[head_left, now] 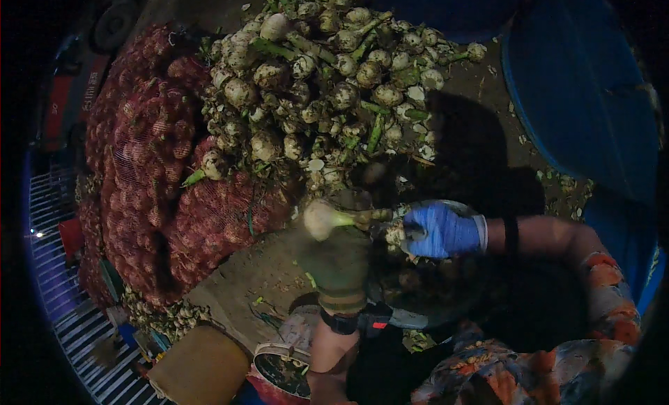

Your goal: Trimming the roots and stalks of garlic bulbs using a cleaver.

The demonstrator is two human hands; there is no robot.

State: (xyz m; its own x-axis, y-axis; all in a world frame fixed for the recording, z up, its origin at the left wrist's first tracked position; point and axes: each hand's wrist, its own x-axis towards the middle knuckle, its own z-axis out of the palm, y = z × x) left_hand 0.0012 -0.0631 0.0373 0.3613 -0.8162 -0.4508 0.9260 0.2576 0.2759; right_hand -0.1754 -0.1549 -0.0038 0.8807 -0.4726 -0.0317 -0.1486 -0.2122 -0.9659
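Observation:
A pale garlic bulb with a thick greenish stem lies against my left hand, which wears a dark green glove and is closed around it. Its stem points right, toward my right hand in a blue glove. The fingers of that hand are curled, and shadow and the glove hide what they grip. A small whitish lump shows at its fingertips; I cannot tell if it is held. Just beyond both hands rises a large heap of soil-stained garlic bulbs, many with cut green stems.
Full red mesh sacks of bulbs stand at left. Near me are a pale bucket with dark scraps inside and a brown box-like block. Blue sheeting hangs at right. Loose peelings litter the ground; a slatted metal grille borders the left.

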